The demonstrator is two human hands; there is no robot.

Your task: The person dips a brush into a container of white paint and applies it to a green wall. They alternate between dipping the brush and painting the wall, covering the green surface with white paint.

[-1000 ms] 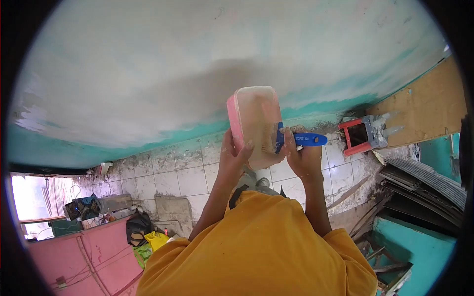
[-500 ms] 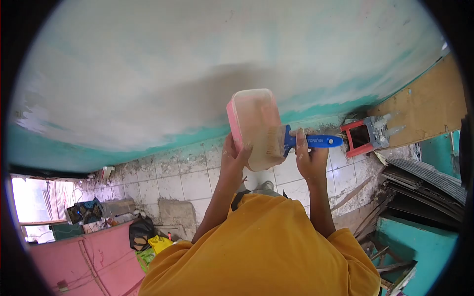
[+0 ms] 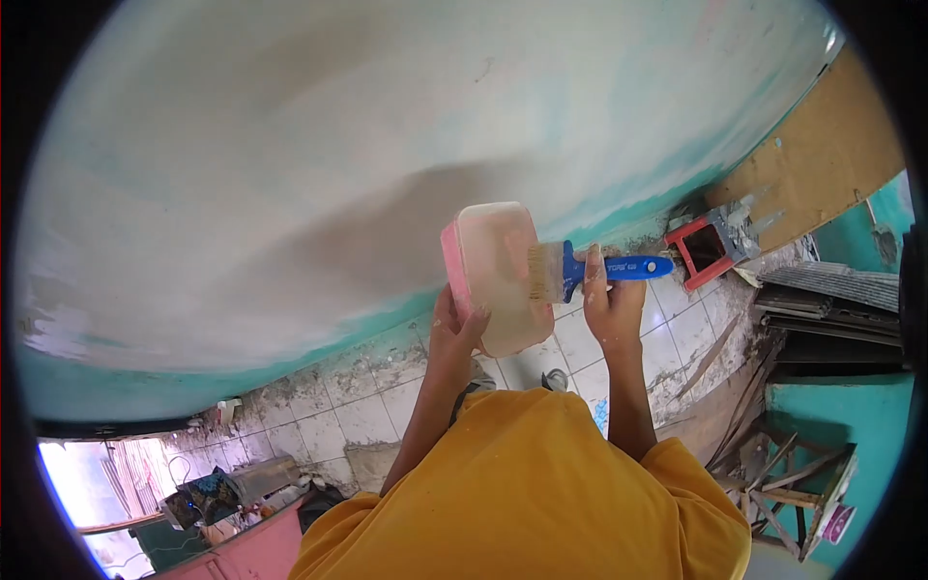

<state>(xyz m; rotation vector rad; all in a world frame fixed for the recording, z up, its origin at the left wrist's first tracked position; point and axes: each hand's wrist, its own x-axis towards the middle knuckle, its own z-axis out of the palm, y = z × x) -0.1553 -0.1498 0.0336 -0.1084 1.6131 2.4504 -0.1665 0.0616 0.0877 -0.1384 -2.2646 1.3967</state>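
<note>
My left hand (image 3: 458, 327) grips the left side of a pink-edged plastic container (image 3: 498, 324), which has a pale, cloudy look inside. In my right hand (image 3: 613, 302) is a wide brush (image 3: 619, 269) with a blue handle, its pale bristles pointing left over the container's right part. Whether the bristles touch the container I cannot tell. Beyond both hands rises a wall (image 3: 367, 145) with whitish paint over teal, and a dark shadow falls on it.
A red and grey stool (image 3: 701, 253) stands by the wall at the right. Stacked corrugated sheets (image 3: 831, 300) and a wooden frame (image 3: 788, 483) are farther right. White floor tiles (image 3: 377, 394) run below the wall. Objects lie on a pink surface (image 3: 256, 551) at the lower left.
The view has turned and shifted. The brush has moved up relative to the container, and more of its bristles now show. Both hands keep their holds.
</note>
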